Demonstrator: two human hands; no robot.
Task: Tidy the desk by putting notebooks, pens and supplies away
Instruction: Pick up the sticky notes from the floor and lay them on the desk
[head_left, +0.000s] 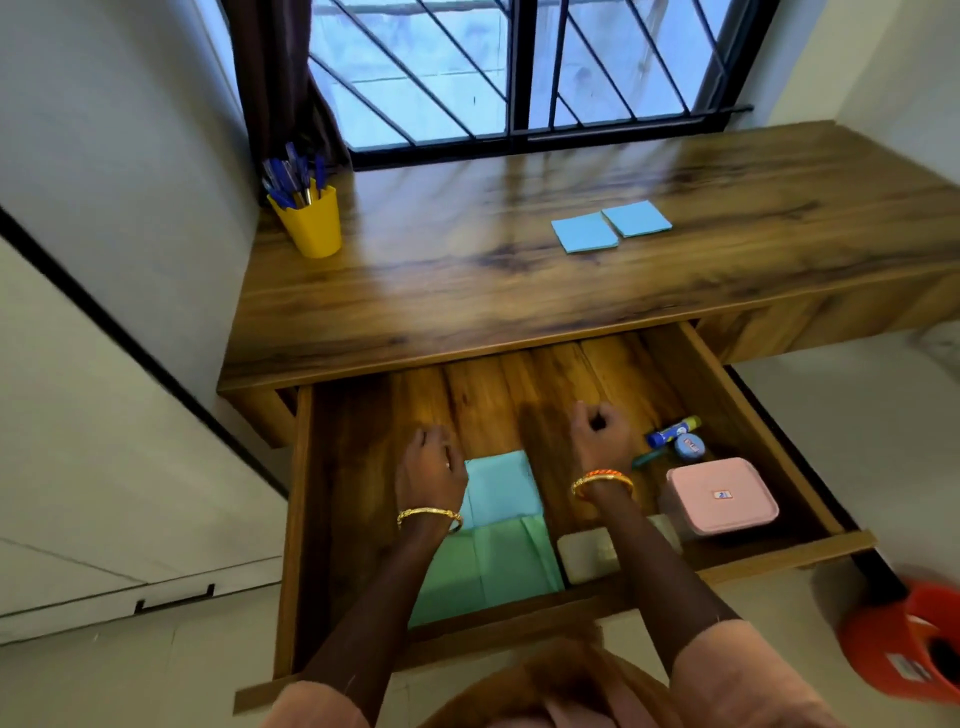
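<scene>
The desk drawer (769, 421) is pulled wide open below the wooden desk top (467, 270). Inside lie a light blue notebook (501, 488) on a green notebook (493, 571), a pale eraser-like block (584, 556), a pink lidded box (722, 499), a glue stick (672, 432), a small round blue tub (689, 447) and a teal pen (649, 458). My left hand (431, 470) hovers at the blue notebook's left edge, fingers curled, holding nothing that I can see. My right hand (600, 434) is a loose fist over the drawer floor, empty.
A yellow cup (311, 223) full of blue pens stands at the desk's back left. Two blue sticky-note pads (610, 226) lie on the desk top at right. An orange bucket (904, 649) sits on the floor at lower right. A barred window is behind the desk.
</scene>
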